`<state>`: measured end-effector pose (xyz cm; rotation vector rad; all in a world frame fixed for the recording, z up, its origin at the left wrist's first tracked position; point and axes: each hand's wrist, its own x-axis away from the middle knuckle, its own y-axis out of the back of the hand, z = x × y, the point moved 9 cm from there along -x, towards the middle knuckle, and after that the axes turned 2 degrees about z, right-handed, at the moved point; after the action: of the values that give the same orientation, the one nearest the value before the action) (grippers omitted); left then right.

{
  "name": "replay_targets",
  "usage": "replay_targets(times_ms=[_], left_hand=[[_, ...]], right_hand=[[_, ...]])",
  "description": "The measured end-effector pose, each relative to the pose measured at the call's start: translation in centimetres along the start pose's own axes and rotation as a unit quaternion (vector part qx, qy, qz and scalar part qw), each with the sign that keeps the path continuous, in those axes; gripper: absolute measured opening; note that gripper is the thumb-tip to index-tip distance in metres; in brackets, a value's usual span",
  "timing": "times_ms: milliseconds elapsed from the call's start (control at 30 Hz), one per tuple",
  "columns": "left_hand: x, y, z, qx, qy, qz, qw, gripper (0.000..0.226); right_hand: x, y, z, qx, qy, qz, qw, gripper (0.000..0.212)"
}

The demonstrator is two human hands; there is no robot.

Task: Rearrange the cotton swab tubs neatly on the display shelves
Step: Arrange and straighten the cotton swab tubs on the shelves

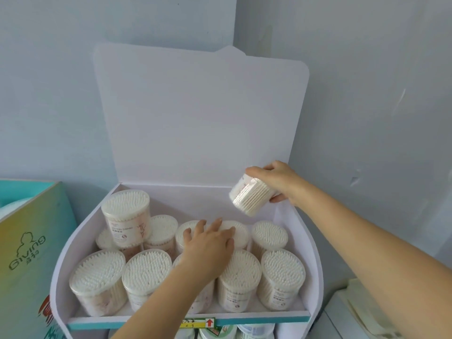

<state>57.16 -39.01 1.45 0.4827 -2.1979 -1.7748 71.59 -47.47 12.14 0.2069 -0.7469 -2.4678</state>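
A white cardboard display shelf (297, 314) holds several clear round tubs of cotton swabs, standing upright in two rows. One tub (126, 214) sits stacked on others at the back left. My left hand (210, 243) lies flat with spread fingers on top of the middle back-row tubs (238, 232). My right hand (276, 179) holds a tilted swab tub (252, 195) in the air above the shelf's back right corner, where the shelf floor is bare.
The display's tall white back panel (195, 118) leans against a pale blue wall. A teal and yellow "Giving" box (29, 243) stands at the left. Below the shelf's teal front lip (244, 322) more tubs (220, 332) show. A white object (362, 311) sits at the lower right.
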Motion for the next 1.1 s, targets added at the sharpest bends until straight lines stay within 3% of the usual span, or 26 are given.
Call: replay_targets(times_ms=[100, 200, 333, 400, 500, 667, 800, 933, 1033, 1100], left_hand=[[0.3, 1.2, -0.3, 0.059, -0.018, -0.051, 0.997, 0.042], [1.3, 3.5, 1.5, 0.139, -0.003, -0.127, 0.982, 0.045], [3.0, 6.3, 4.3, 0.168, 0.005, -0.172, 0.971, 0.04], [3.5, 7.2, 5.5, 0.187, 0.013, -0.175, 0.967, 0.04], [4.1, 8.6, 7.2, 0.221, 0.024, -0.203, 0.953, 0.037], [5.4, 10.1, 9.0, 0.248, 0.03, -0.204, 0.947, 0.04], [6.7, 12.3, 10.2, 0.242, 0.035, -0.251, 0.937, 0.038], [8.1, 13.5, 11.0, 0.239, 0.032, -0.276, 0.93, 0.034], [8.7, 12.7, 10.7, 0.272, 0.027, -0.243, 0.931, 0.027], [8.6, 11.8, 9.9, 0.276, 0.016, -0.205, 0.939, 0.052]], right_hand=[[1.2, -0.9, 0.6, 0.094, 0.026, 0.043, 0.994, 0.058], [2.9, -3.5, 0.6, 0.203, 0.081, 0.145, 0.965, 0.078], [4.6, -5.4, 0.7, 0.231, 0.1, 0.25, 0.935, 0.093], [4.8, -5.6, 1.2, 0.251, 0.099, 0.262, 0.927, 0.099], [4.5, -5.8, 2.2, 0.298, 0.122, 0.215, 0.922, 0.092], [4.1, -6.3, 3.6, 0.148, 0.115, 0.205, 0.961, 0.085], [4.0, -8.4, 4.6, 0.035, 0.113, 0.251, 0.961, 0.082], [3.9, -10.8, 4.1, -0.087, 0.055, 0.345, 0.933, 0.078], [4.3, -12.2, 4.2, -0.126, 0.069, 0.411, 0.9, 0.055], [4.2, -12.6, 4.3, -0.133, 0.078, 0.426, 0.891, 0.051]])
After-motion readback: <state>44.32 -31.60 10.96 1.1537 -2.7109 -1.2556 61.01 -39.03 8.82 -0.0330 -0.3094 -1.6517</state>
